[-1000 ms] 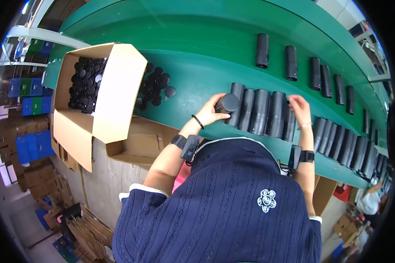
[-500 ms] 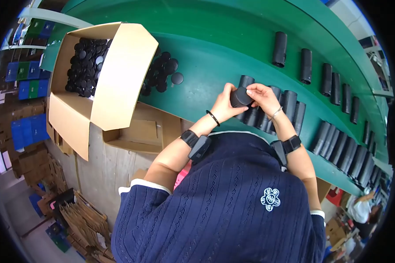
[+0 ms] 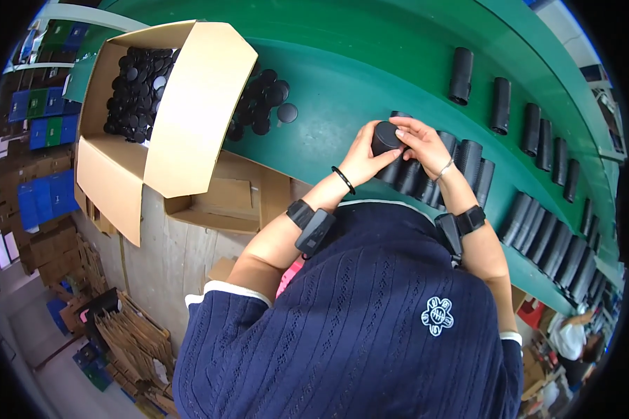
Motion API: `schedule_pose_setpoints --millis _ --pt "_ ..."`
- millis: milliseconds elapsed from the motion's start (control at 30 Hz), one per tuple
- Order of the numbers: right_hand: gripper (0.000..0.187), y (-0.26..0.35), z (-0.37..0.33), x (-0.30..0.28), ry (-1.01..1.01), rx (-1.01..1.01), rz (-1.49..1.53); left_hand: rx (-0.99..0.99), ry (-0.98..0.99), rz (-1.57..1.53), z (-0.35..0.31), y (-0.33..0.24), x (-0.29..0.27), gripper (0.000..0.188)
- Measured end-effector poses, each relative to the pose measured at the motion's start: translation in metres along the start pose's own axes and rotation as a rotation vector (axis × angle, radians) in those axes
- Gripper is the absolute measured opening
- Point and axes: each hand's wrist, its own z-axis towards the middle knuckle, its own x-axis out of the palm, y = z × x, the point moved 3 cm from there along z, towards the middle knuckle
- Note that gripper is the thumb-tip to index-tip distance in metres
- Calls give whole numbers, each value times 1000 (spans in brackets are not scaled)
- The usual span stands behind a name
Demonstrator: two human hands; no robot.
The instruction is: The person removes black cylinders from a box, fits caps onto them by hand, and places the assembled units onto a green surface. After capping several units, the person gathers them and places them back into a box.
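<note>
A black cylindrical tube (image 3: pixel 385 138) is held between my two hands, its round flat end turned up toward me. My left hand (image 3: pixel 360 158) wraps its fingers and thumb around the tube's left side. From the right, my right hand (image 3: pixel 426 151) presses thumb and fingertips on the rim of the round end. Whether that end is a separate cap, I cannot tell. Several similar black tubes (image 3: pixel 470 162) lie side by side just beyond and to the right of my hands. Loose black discs (image 3: pixel 287 112) are scattered on the green table to the left.
An open cardboard box (image 3: pixel 199 105) of black discs stands at the left, above a second carton (image 3: pixel 223 222). More black tubes (image 3: pixel 552 244) lie in a row at the right. Others sit spaced along the green belt (image 3: pixel 398 42) at the back. Another person (image 3: pixel 569 339) is at far right.
The held tube has tilted so its round end faces up more, and my hands have risen slightly with it. My right fingers have shifted on the rim. The whole view has shifted slightly.
</note>
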Motion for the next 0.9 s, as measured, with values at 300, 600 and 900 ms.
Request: schedule_pose_setpoints --millis 300,600,900 --pt "32 7 -4 14 32 63 -26 -174 92 -413 -12 -27 -9 54" --pt "34 4 -10 25 67 43 37 -243 63 -532 -25 -22 -6 44" --pt "35 -4 -20 22 169 72 199 -39 166 -262 -41 -13 -2 61"
